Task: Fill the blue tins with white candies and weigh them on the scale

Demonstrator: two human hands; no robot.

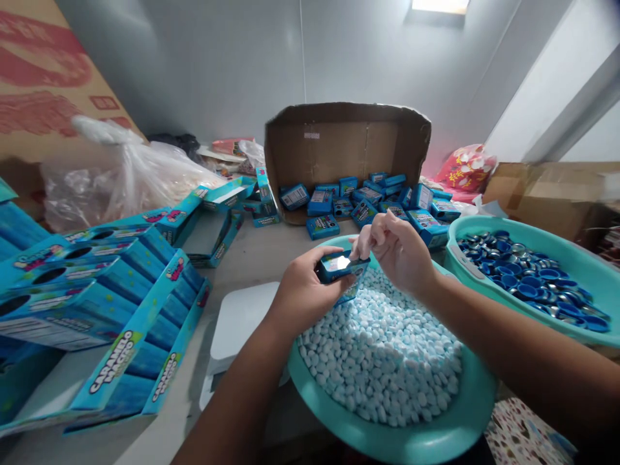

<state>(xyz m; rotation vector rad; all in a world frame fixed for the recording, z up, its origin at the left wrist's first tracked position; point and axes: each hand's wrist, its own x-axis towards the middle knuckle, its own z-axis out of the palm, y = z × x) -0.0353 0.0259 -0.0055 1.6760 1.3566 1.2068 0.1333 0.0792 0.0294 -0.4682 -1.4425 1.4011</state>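
My left hand point(303, 289) grips a small open blue candy box point(340, 265) over a teal basin point(426, 436) heaped with pale blue-white candies point(382, 355). My right hand point(394, 250) hovers just right of the box, its fingers pinched together at the box's top edge; what they pinch is too small to make out. Both hands are closed.
A second teal basin point(598, 274) of blue caps sits at right. A cut-open cardboard box point(346, 139) holding several small blue boxes stands behind. Flat blue display cartons point(121, 310) lie stacked at left, a clear plastic bag point(130, 177) behind them.
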